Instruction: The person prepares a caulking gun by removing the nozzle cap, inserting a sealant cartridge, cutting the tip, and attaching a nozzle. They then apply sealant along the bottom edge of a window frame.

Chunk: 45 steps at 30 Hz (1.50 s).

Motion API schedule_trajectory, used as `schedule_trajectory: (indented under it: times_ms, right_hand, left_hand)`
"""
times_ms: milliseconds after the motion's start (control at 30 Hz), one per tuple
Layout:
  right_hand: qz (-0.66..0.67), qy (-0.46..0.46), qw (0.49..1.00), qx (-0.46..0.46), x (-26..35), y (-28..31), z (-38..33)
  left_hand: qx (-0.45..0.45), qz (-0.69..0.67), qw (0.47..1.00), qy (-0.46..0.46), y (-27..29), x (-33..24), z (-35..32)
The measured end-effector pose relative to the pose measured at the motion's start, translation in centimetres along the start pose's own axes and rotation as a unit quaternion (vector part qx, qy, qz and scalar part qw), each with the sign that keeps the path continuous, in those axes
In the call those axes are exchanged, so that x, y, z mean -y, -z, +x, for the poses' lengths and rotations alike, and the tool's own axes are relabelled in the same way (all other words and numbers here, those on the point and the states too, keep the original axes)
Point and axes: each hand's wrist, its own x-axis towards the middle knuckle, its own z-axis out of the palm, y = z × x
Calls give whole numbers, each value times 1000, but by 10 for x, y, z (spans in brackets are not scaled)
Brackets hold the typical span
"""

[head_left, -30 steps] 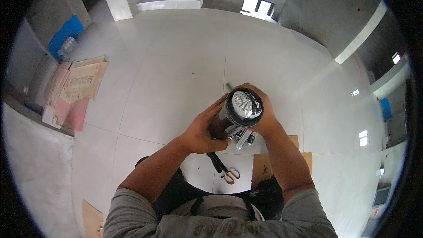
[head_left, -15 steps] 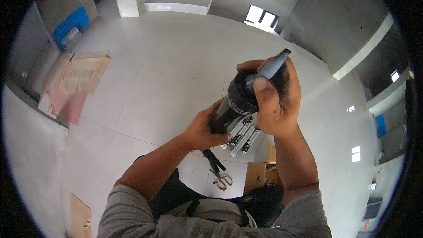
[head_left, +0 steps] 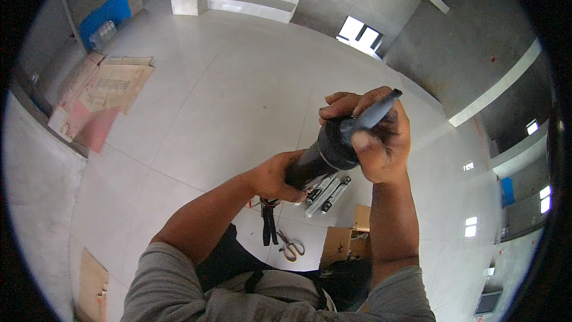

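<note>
A dark cylindrical barrel (head_left: 305,164) with a black collar, like a caulking gun's, is held up before me. My left hand (head_left: 275,176) is wrapped round its lower part. At its upper end, my right hand (head_left: 384,137) closes round the collar and a grey tapered nozzle (head_left: 376,113), thumb against the nozzle's base. The nozzle points up and to the right. Black strip-like parts (head_left: 269,226) hang below my left hand; whether they join the barrel, I cannot tell. Several white-and-black tubes (head_left: 329,194) lie on the floor behind the barrel, partly hidden.
Scissors (head_left: 291,249) lie on the tiled floor near my legs, with an open cardboard box (head_left: 336,244) right of them. Flattened cardboard (head_left: 113,86) lies at the far left, another piece (head_left: 92,286) at the near left. White steps (head_left: 253,3) rise at the back.
The barrel and both hands have lowered slightly in view. My right hand's fingers have shifted round the collar, and the nozzle tilts further right. The black strips hang more upright.
</note>
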Motion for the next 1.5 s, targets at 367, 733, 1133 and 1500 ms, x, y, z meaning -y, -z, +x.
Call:
schedule_trajectory:
  times_ms: [367,733,1133,1500]
  right_hand:
    - [-124,-64,979,-147,8,-28,9]
    - [22,-113,991,-64,11,-12,9]
    - [92,-189,977,-42,13,-14,2]
    - [20,-197,980,-5,-2,-2,-5]
  left_hand:
    - [-146,96,984,-36,-5,3,6]
    - [-276,159,947,-46,-28,-9,9]
    - [-255,153,954,-37,-21,-7,7]
    - [-247,157,954,-64,-18,-5,8]
